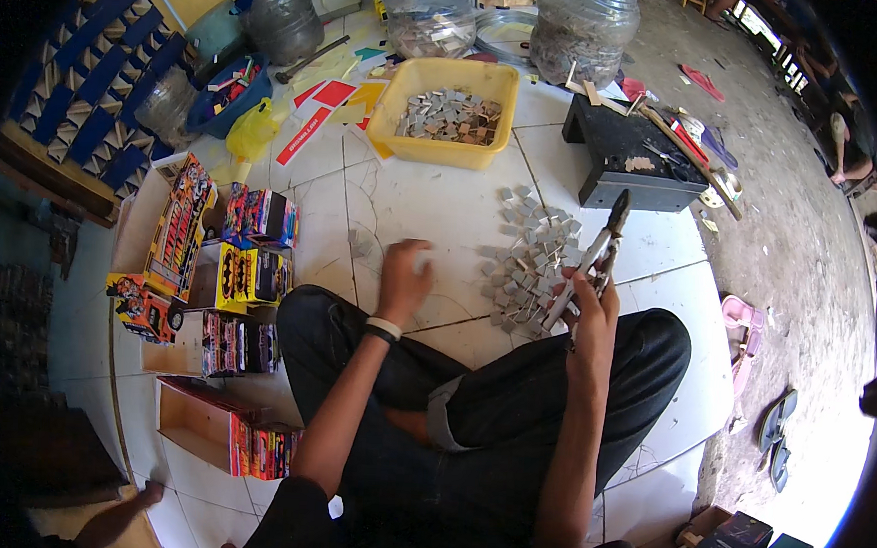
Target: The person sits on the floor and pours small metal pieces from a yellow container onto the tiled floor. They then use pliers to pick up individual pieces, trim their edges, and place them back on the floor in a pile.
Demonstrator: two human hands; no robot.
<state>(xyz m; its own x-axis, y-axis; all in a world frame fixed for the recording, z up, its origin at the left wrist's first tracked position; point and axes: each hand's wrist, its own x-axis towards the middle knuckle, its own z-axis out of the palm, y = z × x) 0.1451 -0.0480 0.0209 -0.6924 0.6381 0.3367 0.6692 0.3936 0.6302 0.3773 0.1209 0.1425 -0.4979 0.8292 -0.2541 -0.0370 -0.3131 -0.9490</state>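
Observation:
My right hand (592,327) is closed around a pair of pliers (598,253), their dark jaws pointing up and away from me. Just left of the pliers, a spread pile of small grey square pieces (534,254) lies on the white tiled floor. Over the bare tiles left of that pile, my left hand (405,284) has its fingers curled in. A pale spot shows between its thumb and fingers; what it is cannot be made out. Beyond both hands stands a yellow plastic basin (445,153) holding many similar small pieces.
Toy trucks made of printed board (178,231) and colourful blocks stand to my left. A low black stool (628,155) with tools on it is at the far right. Large clear plastic containers (427,15) line the back. Sandals (775,436) lie right of the tiles.

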